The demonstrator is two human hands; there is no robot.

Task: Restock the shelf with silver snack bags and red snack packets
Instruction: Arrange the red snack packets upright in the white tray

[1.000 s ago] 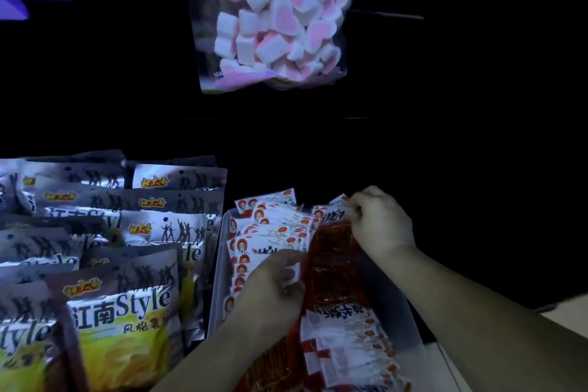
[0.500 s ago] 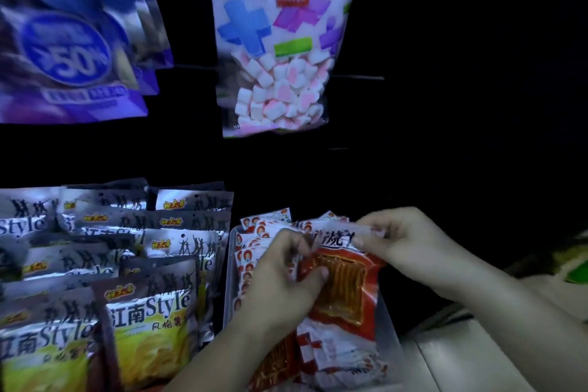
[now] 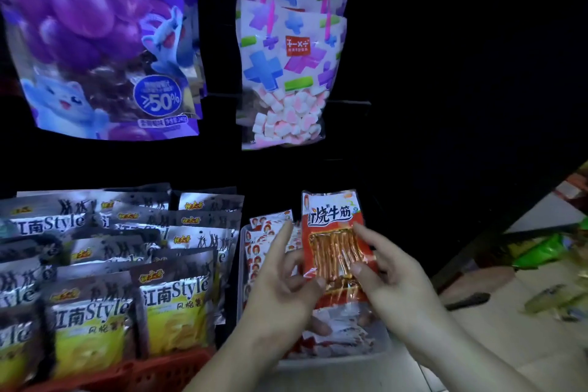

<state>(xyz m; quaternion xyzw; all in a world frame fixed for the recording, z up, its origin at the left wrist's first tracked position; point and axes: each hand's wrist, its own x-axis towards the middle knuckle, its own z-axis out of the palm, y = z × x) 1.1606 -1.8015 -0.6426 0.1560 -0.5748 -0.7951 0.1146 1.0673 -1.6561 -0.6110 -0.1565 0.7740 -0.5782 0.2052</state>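
A red snack packet [image 3: 331,216] with a clear window stands upright above the clear tray [image 3: 334,360] of red packets [image 3: 261,242]. My right hand [image 3: 391,277] pinches its right side, thumb on the front. On the other side, my left hand [image 3: 280,289] holds the lower left corner with its thumb, and its index finger points up beside the packet. More red packets [image 3: 337,328] lie flat at the tray's front. Several silver snack bags [image 3: 175,296] stand in rows to the left.
A red mesh basket [image 3: 159,369] holds the silver bags. A purple grape bag [image 3: 95,41] and a marshmallow bag [image 3: 289,73] hang above. Green packets [image 3: 541,251] and a dark object [image 3: 467,301] lie on the floor at right.
Both hands have lifted one red packet out of the tray and turned it upright. The view has tilted up, showing more of the hanging bags.
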